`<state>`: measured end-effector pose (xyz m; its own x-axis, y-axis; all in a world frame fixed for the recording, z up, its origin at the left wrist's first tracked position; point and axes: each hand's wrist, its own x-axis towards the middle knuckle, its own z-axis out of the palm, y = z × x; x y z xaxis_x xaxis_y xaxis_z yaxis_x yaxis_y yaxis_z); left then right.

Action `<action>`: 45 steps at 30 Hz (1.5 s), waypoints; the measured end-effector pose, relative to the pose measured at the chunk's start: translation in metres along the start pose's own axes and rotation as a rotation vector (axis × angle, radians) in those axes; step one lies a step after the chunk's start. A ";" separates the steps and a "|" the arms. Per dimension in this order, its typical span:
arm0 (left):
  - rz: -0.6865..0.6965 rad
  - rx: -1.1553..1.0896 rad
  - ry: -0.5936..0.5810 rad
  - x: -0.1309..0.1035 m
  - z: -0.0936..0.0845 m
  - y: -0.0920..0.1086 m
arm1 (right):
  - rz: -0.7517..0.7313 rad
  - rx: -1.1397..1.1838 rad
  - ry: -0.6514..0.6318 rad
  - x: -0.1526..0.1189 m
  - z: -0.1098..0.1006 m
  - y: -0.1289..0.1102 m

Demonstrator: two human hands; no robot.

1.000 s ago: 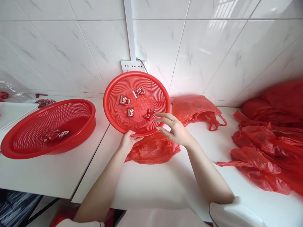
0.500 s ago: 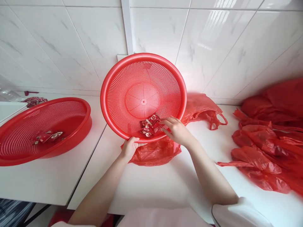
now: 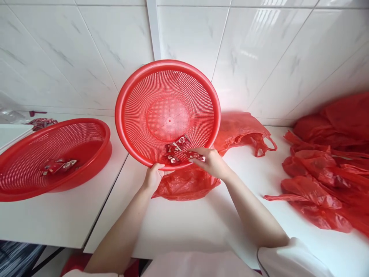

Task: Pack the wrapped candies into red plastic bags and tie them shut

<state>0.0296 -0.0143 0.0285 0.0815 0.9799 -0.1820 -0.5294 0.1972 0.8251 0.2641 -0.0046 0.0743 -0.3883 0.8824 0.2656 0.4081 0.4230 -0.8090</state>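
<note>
A round red mesh basket (image 3: 168, 85) is tilted up, its open side facing me. My left hand (image 3: 155, 177) grips its lower rim, thumb over the edge. Several small red packets (image 3: 181, 142) lie inside against the lower wall. My right hand (image 3: 210, 161) reaches over the lower right rim, its fingers closed on one red packet (image 3: 195, 156). Below the basket, a red plastic bag (image 3: 187, 188) lies on the white table (image 3: 173, 227).
On the left, another red basket (image 3: 100, 154) holds a few packets (image 3: 54, 167). Another red bag (image 3: 239, 125) lies behind on the right. A heap of red bags (image 3: 317, 184) covers the far right. A tiled wall (image 3: 190, 34) stands behind.
The basket and my left hand have shifted slightly left and up. My right hand's fingers, earlier among the packets, now hold one packet beside the others.
</note>
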 end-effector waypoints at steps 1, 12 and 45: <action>0.003 0.000 0.007 0.001 0.000 0.000 | 0.055 0.180 0.026 0.000 0.001 -0.001; -0.025 -0.002 -0.020 -0.001 0.002 -0.001 | 0.348 0.941 -0.010 0.002 0.013 0.005; 0.018 -0.003 -0.023 0.002 -0.001 -0.002 | 0.154 -0.152 -0.266 -0.009 0.000 0.004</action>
<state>0.0300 -0.0128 0.0256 0.0916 0.9837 -0.1547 -0.5331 0.1797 0.8267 0.2693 -0.0103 0.0689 -0.5062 0.8623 -0.0158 0.5896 0.3327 -0.7360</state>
